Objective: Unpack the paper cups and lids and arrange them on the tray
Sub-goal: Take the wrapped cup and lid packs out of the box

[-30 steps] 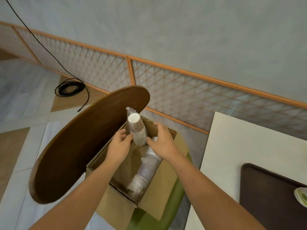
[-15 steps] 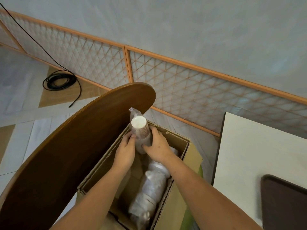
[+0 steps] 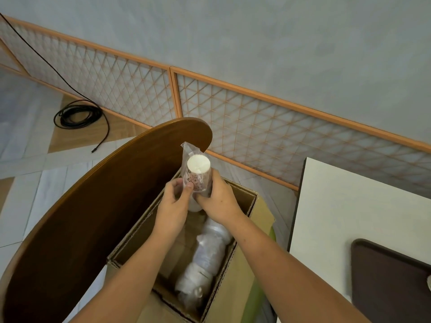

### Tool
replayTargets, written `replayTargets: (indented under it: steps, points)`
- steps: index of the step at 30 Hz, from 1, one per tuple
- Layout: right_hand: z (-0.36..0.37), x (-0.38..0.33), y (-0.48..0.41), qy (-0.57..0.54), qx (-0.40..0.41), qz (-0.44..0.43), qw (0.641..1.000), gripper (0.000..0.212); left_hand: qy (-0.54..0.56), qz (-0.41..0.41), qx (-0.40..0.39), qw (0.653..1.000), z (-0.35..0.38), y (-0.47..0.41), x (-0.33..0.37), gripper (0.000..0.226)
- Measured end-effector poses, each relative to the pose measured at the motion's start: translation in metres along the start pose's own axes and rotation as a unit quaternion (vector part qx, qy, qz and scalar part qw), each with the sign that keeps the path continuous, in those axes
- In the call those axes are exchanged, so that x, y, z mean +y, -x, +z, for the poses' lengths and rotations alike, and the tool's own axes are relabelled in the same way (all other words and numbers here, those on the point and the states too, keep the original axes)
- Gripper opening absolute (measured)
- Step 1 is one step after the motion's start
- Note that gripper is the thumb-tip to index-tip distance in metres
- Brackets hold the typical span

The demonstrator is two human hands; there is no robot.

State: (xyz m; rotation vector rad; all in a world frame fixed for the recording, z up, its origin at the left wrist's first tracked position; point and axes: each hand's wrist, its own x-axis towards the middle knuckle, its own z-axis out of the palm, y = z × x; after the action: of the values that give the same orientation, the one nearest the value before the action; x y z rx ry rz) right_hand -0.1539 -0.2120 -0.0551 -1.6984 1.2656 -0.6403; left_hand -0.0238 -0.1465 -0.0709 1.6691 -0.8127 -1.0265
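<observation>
A plastic-wrapped stack of paper cups [image 3: 198, 173] stands upright over the open cardboard box [image 3: 242, 271], its white bottom end facing up. My right hand [image 3: 219, 201] grips the stack's lower part from the right. From the left my left hand [image 3: 173, 206] holds it too, thumb pressed on the wrapper. Deeper in the box lies a clear bag of lids [image 3: 205, 257]. The dark brown tray [image 3: 391, 283] sits on the white table [image 3: 349, 206] at the right edge.
A round brown wooden tabletop [image 3: 81, 217] curves close along the box's left side. A lattice screen [image 3: 256, 117] runs along the wall behind. A coiled black cable [image 3: 77, 116] lies on the tiled floor at left. Something green shows under the box [image 3: 256, 297].
Both hands have closed on the cup stack and raised it higher out of the box. The view has shifted closer to the box and the round tabletop.
</observation>
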Motion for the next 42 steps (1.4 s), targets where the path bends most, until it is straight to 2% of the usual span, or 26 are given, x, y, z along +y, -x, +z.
replayTargets:
  steps: [3,7,12,17,20,22,26,29,32,35,39,40,42]
  points:
    - [-0.015,-0.017,0.018,-0.014,0.007,-0.021,1.0,0.062,-0.004,0.023,0.01,1.0,0.002,0.023,0.022,0.039]
    - [-0.038,-0.035,0.05,-0.038,0.029,-0.04,0.998,0.059,-0.011,0.069,0.017,0.997,0.01,0.063,0.056,0.036]
    - [-0.075,-0.049,0.106,-0.07,0.052,-0.059,0.994,0.051,-0.011,0.105,0.009,0.994,0.028,0.122,0.09,0.013]
    - [-0.116,-0.049,0.169,-0.06,0.086,-0.073,0.992,0.062,-0.005,0.134,-0.006,0.991,0.055,0.181,0.106,0.03]
    - [-0.147,-0.048,0.214,-0.075,0.096,-0.072,0.99,0.067,-0.001,0.145,-0.014,0.989,0.077,0.223,0.113,0.033]
    - [-0.168,-0.046,0.247,-0.078,0.1,-0.076,0.989,0.064,-0.008,0.154,-0.011,0.988,0.094,0.256,0.116,0.031]
    - [-0.207,-0.033,0.308,-0.08,0.117,-0.089,0.986,0.059,0.016,0.17,-0.017,0.985,0.131,0.323,0.121,0.013]
    - [-0.229,-0.022,0.343,-0.071,0.127,-0.092,0.985,0.058,0.034,0.174,-0.033,0.984,0.153,0.361,0.12,0.013]
    - [-0.249,-0.012,0.372,-0.063,0.14,-0.089,0.984,0.051,0.039,0.169,-0.047,0.984,0.172,0.384,0.116,0.02]
    - [-0.264,-0.004,0.391,-0.058,0.16,-0.087,0.982,0.053,0.034,0.168,-0.069,0.983,0.188,0.394,0.115,0.022]
    - [-0.278,0.004,0.402,-0.055,0.188,-0.07,0.978,0.056,0.028,0.169,-0.098,0.98,0.203,0.396,0.118,0.049]
    - [-0.281,0.005,0.404,-0.053,0.196,-0.067,0.977,0.058,0.028,0.168,-0.108,0.979,0.206,0.395,0.118,0.05]
    - [-0.286,0.007,0.406,-0.051,0.21,-0.058,0.975,0.061,0.017,0.17,-0.129,0.977,0.213,0.393,0.119,0.038]
